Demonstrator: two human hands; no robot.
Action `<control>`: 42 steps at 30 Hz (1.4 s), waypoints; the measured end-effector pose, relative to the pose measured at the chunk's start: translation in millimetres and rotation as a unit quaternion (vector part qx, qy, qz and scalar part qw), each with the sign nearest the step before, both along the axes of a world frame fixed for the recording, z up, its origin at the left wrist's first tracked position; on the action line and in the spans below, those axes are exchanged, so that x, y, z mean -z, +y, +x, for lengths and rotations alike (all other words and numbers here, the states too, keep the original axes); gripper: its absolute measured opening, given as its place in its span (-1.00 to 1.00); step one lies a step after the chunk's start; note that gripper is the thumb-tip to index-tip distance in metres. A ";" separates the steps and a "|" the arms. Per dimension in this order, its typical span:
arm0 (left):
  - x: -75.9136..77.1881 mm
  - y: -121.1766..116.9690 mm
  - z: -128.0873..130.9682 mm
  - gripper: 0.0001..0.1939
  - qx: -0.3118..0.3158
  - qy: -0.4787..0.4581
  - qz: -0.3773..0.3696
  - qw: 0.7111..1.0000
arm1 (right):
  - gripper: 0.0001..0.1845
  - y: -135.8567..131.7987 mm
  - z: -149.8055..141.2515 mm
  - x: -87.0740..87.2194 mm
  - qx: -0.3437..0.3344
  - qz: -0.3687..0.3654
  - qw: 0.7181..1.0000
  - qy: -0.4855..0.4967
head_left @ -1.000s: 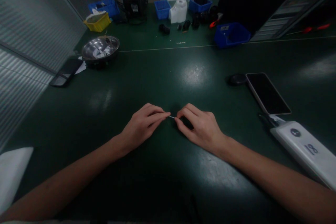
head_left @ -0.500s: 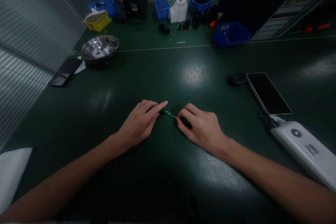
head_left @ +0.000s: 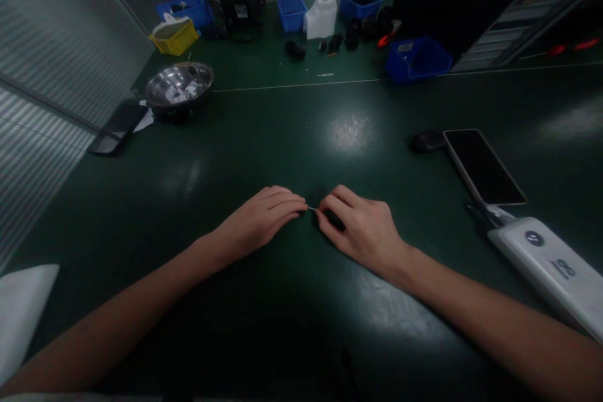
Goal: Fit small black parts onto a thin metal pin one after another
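Observation:
My left hand (head_left: 266, 215) lies on the dark green table with its fingers together, closed over the spot where a small green circuit-board-like piece showed before. That piece is now hidden under the fingers. From between the fingertips a thin pale wire or rod (head_left: 311, 208) runs across a short gap to my right hand (head_left: 360, 223). The thumb and forefinger of the right hand pinch its other end. Under the curled right fingers is a dark area; whether it is an object or shadow I cannot tell.
To the right lie a black mouse (head_left: 428, 142), a phone (head_left: 484, 166) and a white power-bank-like device (head_left: 549, 264) with a cable. At the back left stands a metal bowl (head_left: 157, 89) with paper scraps. Blue bins (head_left: 417, 61) and a yellow bin (head_left: 175, 43) stand farther back.
My left hand has moved slightly right, and its raised forefinger has come down beside the others, covering the green piece. My right hand stays in place, still pinching.

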State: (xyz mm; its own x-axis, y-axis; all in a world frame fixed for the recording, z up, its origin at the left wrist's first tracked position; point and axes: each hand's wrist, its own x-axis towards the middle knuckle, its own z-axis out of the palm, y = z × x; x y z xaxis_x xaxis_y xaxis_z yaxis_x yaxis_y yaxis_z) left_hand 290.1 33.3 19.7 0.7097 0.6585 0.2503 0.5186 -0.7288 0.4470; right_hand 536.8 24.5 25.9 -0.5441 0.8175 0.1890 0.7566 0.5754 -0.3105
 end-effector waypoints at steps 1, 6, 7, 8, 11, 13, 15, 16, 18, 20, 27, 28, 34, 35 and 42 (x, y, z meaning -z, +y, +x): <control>-0.4 1.5 -2.2 -0.70 -0.001 0.005 0.005 1.000 | -0.71 0.1 0.1 0.2 0.002 0.001 1.000 -0.001; -4.3 25.8 -41.3 -0.67 -0.114 -0.006 0.008 0.993 | -0.71 0.1 1.1 0.6 0.006 -0.004 1.000 0.001; -5.1 33.6 -55.4 -0.67 -0.154 -0.007 0.011 0.988 | -0.71 0.1 1.3 0.4 0.004 -0.007 1.000 0.003; -5.8 41.5 -71.3 -0.67 -0.195 -0.004 0.018 0.981 | -0.71 0.0 1.5 0.0 0.002 -0.009 1.000 0.005; -7.7 61.0 -124.1 -0.70 -0.311 0.019 0.058 0.949 | -0.71 -0.1 1.8 -1.1 0.000 -0.013 1.000 0.010; -8.7 67.7 -157.2 -0.66 -0.379 0.034 0.073 0.922 | -0.71 0.0 1.8 -1.4 0.000 -0.014 1.000 0.013; -8.8 69.7 -183.8 -0.62 -0.442 0.047 0.075 0.893 | -0.71 0.2 1.9 -1.2 0.000 -0.015 1.000 0.015; -8.5 69.8 -193.9 -0.61 -0.469 0.054 0.074 0.878 | -0.71 0.4 1.9 -0.9 -0.001 -0.015 1.000 0.016; -6.7 69.6 -208.2 -0.61 -0.513 0.069 0.071 0.853 | -0.71 0.6 1.9 -0.4 -0.001 -0.013 1.000 0.017; -4.1 70.3 -215.8 -0.61 -0.539 0.068 0.070 0.837 | -0.71 0.8 1.8 -0.3 0.001 -0.011 1.000 0.016; 2.6 75.8 -220.7 -0.54 -0.559 0.020 0.049 0.828 | -0.71 0.7 1.2 -1.8 0.004 -0.019 1.000 0.014; 2.5 75.9 -220.6 -0.54 -0.561 0.017 0.048 0.826 | -0.71 0.7 1.2 -1.6 0.005 -0.019 1.000 0.013; 0.8 75.3 -219.0 -0.55 -0.547 0.021 0.070 0.834 | -0.71 0.8 0.8 0.2 0.006 -0.016 1.000 0.016; 0.5 75.2 -218.5 -0.55 -0.544 0.025 0.071 0.836 | -0.71 0.9 0.7 0.5 0.006 -0.014 1.000 0.018; -2.9 71.3 -214.8 -0.61 -0.528 0.063 0.090 0.842 | -0.71 1.4 1.0 1.4 0.005 -0.013 1.000 0.017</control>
State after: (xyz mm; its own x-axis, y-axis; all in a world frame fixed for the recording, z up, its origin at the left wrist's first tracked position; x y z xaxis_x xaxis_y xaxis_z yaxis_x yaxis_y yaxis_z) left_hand 75.3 104.6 22.7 -0.2185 0.8986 0.3806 0.9555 0.1178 0.2703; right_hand 537.8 26.0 24.5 -0.5297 0.8278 0.1848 0.7512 0.5591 -0.3508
